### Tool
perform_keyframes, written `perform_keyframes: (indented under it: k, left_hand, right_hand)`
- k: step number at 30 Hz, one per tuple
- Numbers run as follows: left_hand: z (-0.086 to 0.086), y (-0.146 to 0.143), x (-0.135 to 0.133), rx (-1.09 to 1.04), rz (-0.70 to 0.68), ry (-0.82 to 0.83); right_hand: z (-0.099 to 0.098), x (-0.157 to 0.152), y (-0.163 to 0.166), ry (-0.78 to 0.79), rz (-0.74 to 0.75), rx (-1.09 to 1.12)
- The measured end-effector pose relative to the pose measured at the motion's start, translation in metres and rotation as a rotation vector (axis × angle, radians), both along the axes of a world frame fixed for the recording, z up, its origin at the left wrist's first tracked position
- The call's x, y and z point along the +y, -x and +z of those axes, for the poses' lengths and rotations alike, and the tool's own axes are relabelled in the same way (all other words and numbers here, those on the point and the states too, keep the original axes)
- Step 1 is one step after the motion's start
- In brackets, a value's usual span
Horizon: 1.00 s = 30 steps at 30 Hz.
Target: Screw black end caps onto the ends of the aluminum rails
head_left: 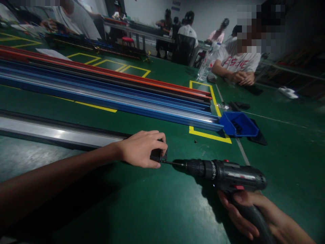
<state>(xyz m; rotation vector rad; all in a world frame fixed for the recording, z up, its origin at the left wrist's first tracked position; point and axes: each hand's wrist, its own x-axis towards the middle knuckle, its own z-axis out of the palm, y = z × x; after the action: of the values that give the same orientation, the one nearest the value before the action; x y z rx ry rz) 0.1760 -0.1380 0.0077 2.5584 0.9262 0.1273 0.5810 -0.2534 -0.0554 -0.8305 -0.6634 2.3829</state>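
Note:
My left hand (142, 148) is closed around a small black end piece (157, 155) at the end of a long grey metal rail (58, 134) lying on the green table. My right hand (256, 213) grips the handle of a black cordless drill (228, 173). The drill lies level and points left. Its thin bit (172, 163) touches the black end piece just below my left fingers.
Long blue, black and orange rails (109, 91) lie stacked behind the grey one. A blue bin (240, 123) with dark small parts stands at their right end. A loose screw (196, 141) lies near it. A seated person (238, 64) rests hands on the table beyond, beside a water bottle (206, 66).

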Motion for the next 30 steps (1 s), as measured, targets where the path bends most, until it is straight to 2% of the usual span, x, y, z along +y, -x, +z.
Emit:
perform_keyframes:
  k: [6, 14, 21, 30]
  left_hand:
    - [0.000, 0.000, 0.000, 0.010, 0.005, 0.006]
    - [0.000, 0.000, 0.000, 0.002, 0.000, 0.001]
    - [0.000, 0.000, 0.001, 0.001, -0.001, 0.000]
    - [0.000, 0.000, 0.000, -0.001, 0.000, -0.003]
  right_hand:
    - [-0.006, 0.000, -0.001, -0.033, 0.017, 0.022]
    - [0.002, 0.002, 0.001, -0.015, 0.023, 0.000]
    - [0.001, 0.002, 0.000, -0.016, 0.011, 0.006]
    - [0.021, 0.008, 0.012, 0.003, 0.061, -0.007]
